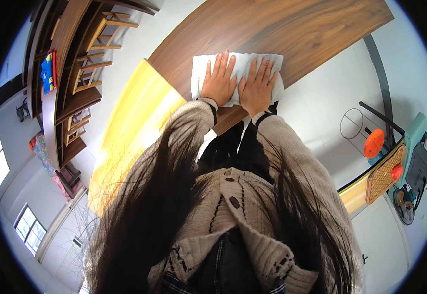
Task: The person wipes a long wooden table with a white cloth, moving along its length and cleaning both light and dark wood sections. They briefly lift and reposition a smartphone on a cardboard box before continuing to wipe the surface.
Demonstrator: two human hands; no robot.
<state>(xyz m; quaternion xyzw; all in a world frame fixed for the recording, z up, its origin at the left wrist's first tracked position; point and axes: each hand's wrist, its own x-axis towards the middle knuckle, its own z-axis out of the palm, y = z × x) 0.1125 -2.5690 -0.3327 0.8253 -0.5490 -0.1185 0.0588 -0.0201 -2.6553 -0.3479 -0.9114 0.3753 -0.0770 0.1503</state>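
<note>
A white cloth (237, 62) lies spread flat on a brown wood-grain tabletop (272, 29), close to its near end. My left hand (218, 82) rests palm down on the cloth's left half. On the right half, my right hand (258, 84) presses flat in the same way. Both hands have their fingers spread and pointing away from me, thumbs towards each other. Neither hand grips the cloth; its underside is hidden.
A light yellow wood tabletop (136, 110) adjoins on the left. Dark tables with upturned wooden stools (107, 31) stand further left. At the right are an orange stool seat (374, 143), a woven tray (385, 174) and a fan (404, 205).
</note>
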